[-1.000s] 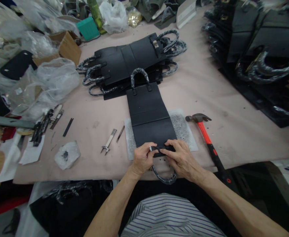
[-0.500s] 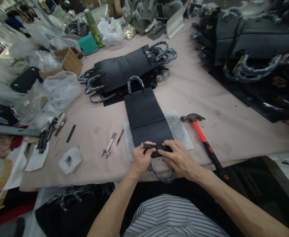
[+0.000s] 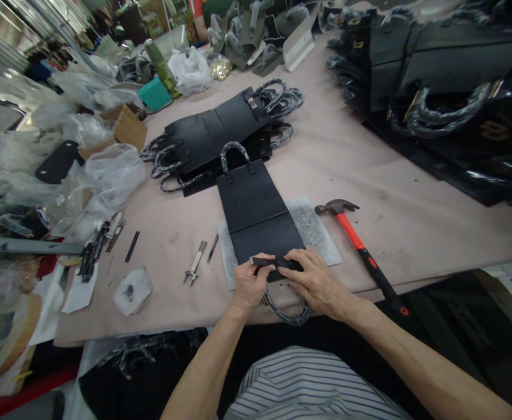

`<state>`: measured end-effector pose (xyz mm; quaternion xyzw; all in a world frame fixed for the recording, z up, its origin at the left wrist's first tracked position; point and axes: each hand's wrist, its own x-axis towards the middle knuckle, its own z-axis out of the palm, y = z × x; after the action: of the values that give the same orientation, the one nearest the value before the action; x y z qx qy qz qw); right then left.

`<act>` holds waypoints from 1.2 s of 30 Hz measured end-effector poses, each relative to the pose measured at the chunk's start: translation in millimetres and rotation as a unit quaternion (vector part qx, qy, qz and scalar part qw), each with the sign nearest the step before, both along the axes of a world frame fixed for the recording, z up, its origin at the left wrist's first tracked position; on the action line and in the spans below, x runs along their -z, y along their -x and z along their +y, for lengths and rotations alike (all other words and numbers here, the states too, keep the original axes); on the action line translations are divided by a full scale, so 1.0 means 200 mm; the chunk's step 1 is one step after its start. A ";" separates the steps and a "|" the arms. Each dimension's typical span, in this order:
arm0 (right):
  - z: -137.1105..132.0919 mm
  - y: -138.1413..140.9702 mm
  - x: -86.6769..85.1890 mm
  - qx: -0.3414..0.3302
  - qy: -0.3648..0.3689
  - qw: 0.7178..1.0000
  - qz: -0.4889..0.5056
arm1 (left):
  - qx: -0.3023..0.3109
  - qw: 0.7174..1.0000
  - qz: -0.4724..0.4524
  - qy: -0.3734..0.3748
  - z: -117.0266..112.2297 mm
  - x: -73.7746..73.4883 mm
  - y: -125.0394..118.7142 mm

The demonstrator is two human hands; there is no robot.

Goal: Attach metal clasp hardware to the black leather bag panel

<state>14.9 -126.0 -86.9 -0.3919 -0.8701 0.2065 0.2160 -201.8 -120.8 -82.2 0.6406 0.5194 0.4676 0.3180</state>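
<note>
A black leather bag panel (image 3: 262, 204) lies flat on a grey-white slab (image 3: 312, 224), with one plastic-wrapped handle (image 3: 233, 153) at its far end and another hanging toward me at the near end. My left hand (image 3: 251, 284) pinches a short dark metal rod (image 3: 262, 261), its far end close to my right fingertips. Fingers and thumb of my right hand (image 3: 317, 283) grip the near edge of the panel, where a small dark part is mostly hidden. To the right lies a claw hammer (image 3: 361, 251) with a red and black grip.
Left of the slab lie a divider-like metal tool (image 3: 195, 263), a thin rod (image 3: 212, 248), a black strip (image 3: 132, 247) and a whitish lump (image 3: 133, 290). Stacked black bag pieces (image 3: 216, 128) lie beyond, a larger stack (image 3: 448, 70) at right. Plastic bags (image 3: 111, 169) crowd the left.
The camera view has turned slightly left, so the table's contents shift a little in the picture. Both hands keep almost the same hold at the panel's near end.
</note>
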 end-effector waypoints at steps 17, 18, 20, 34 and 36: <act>-0.03 -0.16 -0.04 0.116 -0.075 0.981 0.136 | -0.006 0.988 0.115 -0.105 -0.03 0.06 -0.04; -0.03 -0.20 -0.05 0.166 -0.095 0.974 0.123 | -0.006 0.987 0.120 -0.108 -0.03 0.06 -0.04; -0.02 -0.30 -0.05 0.271 -0.118 0.953 0.063 | -0.003 0.984 0.135 -0.113 -0.03 0.05 -0.05; 0.19 -0.51 -0.18 0.365 0.457 0.802 0.119 | -0.005 0.987 0.140 -0.084 -0.04 0.04 -0.08; 0.20 -0.46 -0.28 0.326 0.534 0.747 0.224 | -0.011 0.988 0.133 -0.082 -0.04 0.04 -0.09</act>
<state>106.8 -85.6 -30.1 -0.6460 -0.3638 0.6360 0.2143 -184.4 -128.1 -90.3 0.7155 0.5238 0.4228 0.1871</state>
